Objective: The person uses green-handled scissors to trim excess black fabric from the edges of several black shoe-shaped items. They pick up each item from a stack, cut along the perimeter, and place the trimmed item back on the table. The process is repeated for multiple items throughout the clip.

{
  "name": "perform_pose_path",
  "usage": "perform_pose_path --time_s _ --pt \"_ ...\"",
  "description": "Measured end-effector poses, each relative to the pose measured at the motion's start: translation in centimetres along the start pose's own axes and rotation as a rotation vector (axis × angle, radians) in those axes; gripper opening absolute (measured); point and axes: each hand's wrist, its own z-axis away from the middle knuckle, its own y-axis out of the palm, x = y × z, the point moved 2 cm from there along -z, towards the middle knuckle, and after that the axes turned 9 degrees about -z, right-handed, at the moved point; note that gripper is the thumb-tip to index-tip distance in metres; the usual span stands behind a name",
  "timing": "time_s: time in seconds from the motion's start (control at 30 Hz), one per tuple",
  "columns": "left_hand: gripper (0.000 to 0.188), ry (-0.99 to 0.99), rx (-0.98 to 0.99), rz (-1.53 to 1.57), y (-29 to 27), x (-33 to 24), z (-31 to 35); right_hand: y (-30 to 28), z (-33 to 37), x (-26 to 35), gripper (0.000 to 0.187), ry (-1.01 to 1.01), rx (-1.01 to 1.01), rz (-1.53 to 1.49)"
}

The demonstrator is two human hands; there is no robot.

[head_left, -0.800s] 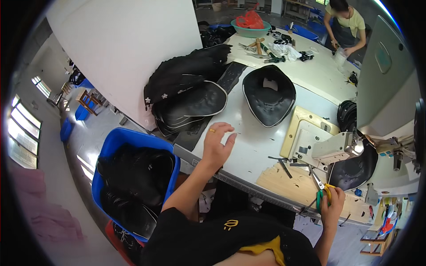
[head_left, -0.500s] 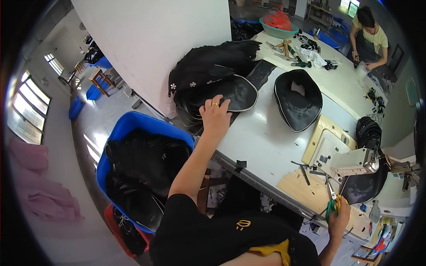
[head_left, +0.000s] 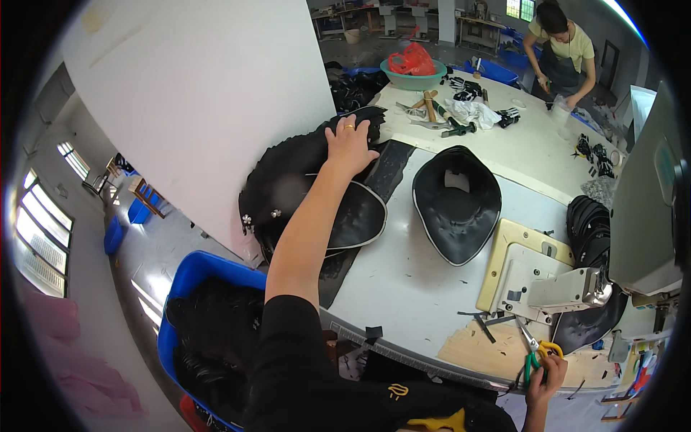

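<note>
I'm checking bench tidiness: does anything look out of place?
Yes, mildly: loose dark strips lie scattered at odd angles beside the machine, near the scissors in the right hand. They look like stray offcuts; I see nothing spilled.

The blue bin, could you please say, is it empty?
Not empty: black pieces lie inside the blue bin; how deep, I cannot tell.

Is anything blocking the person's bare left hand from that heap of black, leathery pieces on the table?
Nothing visible: the bare left hand spreads over the far end of the heap of black, leathery pieces. The silver-bladed scissors are aside, in the bare right hand.
</note>
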Motion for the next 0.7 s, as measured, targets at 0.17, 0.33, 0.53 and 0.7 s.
perform_pose_path --time_s 0.17,0.33,0.53,0.7 --pt "0.086 -0.087 0.194 -0.093 5.1 1.3 -6.5 0.2 0.2 -0.6 0.020 0.013 0.006 0.057" --pt "0.081 -0.084 0.362 -0.225 6.2 0.5 -6.6 0.0 0.0 -0.1 0.019 0.041 0.006 0.053" --pt "0.033 0.061 0.075 -0.110 4.2 2.2 -4.0 0.0 -0.2 0.1 0.020 0.024 -0.001 0.042" --pt "0.026 0.124 -0.176 0.075 0.7 3.9 0.2 0.1 0.0 0.1 0.020 0.034 -0.011 0.049"
